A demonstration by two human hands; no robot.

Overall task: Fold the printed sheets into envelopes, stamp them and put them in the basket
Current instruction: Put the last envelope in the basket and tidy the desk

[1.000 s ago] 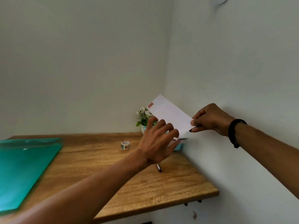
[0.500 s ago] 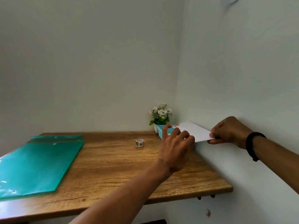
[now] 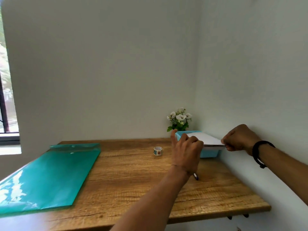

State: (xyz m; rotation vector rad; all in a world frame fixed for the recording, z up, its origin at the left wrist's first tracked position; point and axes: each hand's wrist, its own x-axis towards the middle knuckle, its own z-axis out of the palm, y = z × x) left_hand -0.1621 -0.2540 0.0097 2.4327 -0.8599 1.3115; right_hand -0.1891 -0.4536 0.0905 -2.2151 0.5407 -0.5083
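Observation:
A white folded envelope lies flat across the top of the light blue basket in the desk's far right corner. My right hand pinches the envelope's near right corner. My left hand hovers at the basket's left side with fingers spread; whether its fingertips touch the envelope is hidden. A small roll of stamp stickers stands on the wooden desk left of the basket. A green plastic document folder lies on the desk's left half.
A small pot of white flowers stands behind the basket against the back wall. A pen lies on the desk, partly under my left wrist. White walls close the desk at the back and right; a window is at far left.
The envelope was held up tilted in the air and has come down flat onto the basket. Both hands followed it down. The view has shifted, showing more of the folder.

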